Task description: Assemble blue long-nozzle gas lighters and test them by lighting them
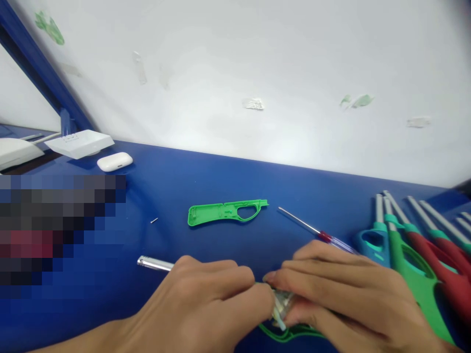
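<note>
My left hand (217, 304) is closed round the body of a green lighter (290, 334), whose metal tube (154, 263) sticks out to the left of the hand. My right hand (342, 294) has its fingers pressed on the small parts (281, 304) inside the opened lighter; these are pale and partly clear, mostly hidden by both hands. Beyond the hands lies a separate green half shell (226, 212) with its inner side up. A screwdriver (316, 231) with a red and clear handle rests above my right hand. A small screw (154, 220) lies left of the shell.
Several lighters with red, green and blue handles (415, 274) lie at the right. A white earbud case (115, 162) and a white box (79, 143) stand at the back left, near a blurred-out area. A white wall (257, 59) rises behind the blue table (165, 171).
</note>
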Demonstrator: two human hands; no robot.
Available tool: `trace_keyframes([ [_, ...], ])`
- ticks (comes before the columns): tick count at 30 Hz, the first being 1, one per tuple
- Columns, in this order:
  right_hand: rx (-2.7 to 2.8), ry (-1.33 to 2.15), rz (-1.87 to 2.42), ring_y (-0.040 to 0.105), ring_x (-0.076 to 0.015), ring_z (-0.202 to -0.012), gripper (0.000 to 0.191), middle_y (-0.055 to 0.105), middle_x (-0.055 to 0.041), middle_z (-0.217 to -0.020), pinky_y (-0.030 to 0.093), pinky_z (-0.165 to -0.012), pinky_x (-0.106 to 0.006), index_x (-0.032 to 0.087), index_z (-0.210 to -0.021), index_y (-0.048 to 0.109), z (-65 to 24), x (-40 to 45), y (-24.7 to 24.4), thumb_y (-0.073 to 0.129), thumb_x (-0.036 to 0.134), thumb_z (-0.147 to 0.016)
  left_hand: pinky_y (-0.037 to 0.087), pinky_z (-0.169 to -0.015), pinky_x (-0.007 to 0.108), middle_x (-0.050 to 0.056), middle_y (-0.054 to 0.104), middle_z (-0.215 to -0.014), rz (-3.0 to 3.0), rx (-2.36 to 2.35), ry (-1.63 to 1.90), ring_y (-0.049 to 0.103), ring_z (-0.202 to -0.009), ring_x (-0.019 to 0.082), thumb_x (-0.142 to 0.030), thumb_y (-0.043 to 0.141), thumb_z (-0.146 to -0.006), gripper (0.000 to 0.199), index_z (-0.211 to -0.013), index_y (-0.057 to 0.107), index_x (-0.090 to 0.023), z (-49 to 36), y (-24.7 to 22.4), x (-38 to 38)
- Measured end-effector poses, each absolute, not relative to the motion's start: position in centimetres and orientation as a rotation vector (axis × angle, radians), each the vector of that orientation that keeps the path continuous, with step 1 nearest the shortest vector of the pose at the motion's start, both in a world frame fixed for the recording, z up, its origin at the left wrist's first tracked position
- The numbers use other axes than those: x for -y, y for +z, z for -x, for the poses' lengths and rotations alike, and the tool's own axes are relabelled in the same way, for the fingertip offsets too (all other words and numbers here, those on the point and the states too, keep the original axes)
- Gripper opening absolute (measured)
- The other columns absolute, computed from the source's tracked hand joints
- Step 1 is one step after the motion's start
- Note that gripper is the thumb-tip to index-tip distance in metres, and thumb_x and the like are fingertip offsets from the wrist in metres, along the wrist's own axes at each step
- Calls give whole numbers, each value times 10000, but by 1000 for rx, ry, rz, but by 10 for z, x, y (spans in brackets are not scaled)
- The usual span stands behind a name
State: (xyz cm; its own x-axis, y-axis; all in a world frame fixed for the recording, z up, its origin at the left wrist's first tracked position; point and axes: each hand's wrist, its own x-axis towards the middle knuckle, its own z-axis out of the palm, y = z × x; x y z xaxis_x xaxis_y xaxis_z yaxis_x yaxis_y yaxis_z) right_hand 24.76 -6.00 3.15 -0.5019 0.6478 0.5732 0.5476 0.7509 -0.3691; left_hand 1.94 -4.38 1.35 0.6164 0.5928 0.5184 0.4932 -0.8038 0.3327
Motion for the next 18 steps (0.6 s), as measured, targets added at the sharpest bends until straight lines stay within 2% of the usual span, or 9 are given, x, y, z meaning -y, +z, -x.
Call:
trace_keyframes([
  [4, 2235, 147, 906, 759, -130, -700, 101, 811, 38, -885, 628, -746, -229, 219, -987, 714, -245, 61, 34, 618, 248, -1002, 495, -532, 234, -30, 588, -575, -2731, -775, 1010, 532, -474, 123, -221, 403, -1024, 320, -869, 681, -255, -18, 11, 44],
  [8, 2238, 128, 945, 760, -141, -712, 108, 810, 33, -893, 638, -747, -249, 230, -1000, 726, -246, 63, 33, 619, 213, -988, 541, -606, 252, -21, 610, -602, -2715, -955, 1044, 581, -517, 138, -189, 397, -1023, 322, -908, 687, -267, -18, 8, 50],
  [13, 2210, 167, 940, 741, -130, -726, 86, 799, 30, -868, 615, -722, -228, 204, -972, 723, -248, 63, 31, 637, 200, -977, 519, -589, 239, -33, 630, -623, -2652, -868, 950, 600, -525, 129, -155, 400, -1006, 292, -928, 659, -264, -16, 12, 45],
  [16, 2196, 237, 963, 728, -105, -749, 63, 798, 47, -903, 593, -758, -196, 208, -996, 722, -251, 61, 35, 708, 199, -935, 497, -561, 206, -37, 700, -752, -2591, -730, 719, 640, -582, 114, -144, 463, -987, 231, -1020, 655, -269, -9, 17, 38],
  [18, 2173, 236, 997, 725, -94, -752, 106, 801, 52, -912, 584, -768, -178, 213, -1010, 730, -256, 61, 40, 747, 209, -906, 559, -695, 215, -26, 753, -932, -2616, -862, 638, 717, -777, 145, -185, 532, -986, 265, -1178, 659, -316, -3, 16, 36],
])
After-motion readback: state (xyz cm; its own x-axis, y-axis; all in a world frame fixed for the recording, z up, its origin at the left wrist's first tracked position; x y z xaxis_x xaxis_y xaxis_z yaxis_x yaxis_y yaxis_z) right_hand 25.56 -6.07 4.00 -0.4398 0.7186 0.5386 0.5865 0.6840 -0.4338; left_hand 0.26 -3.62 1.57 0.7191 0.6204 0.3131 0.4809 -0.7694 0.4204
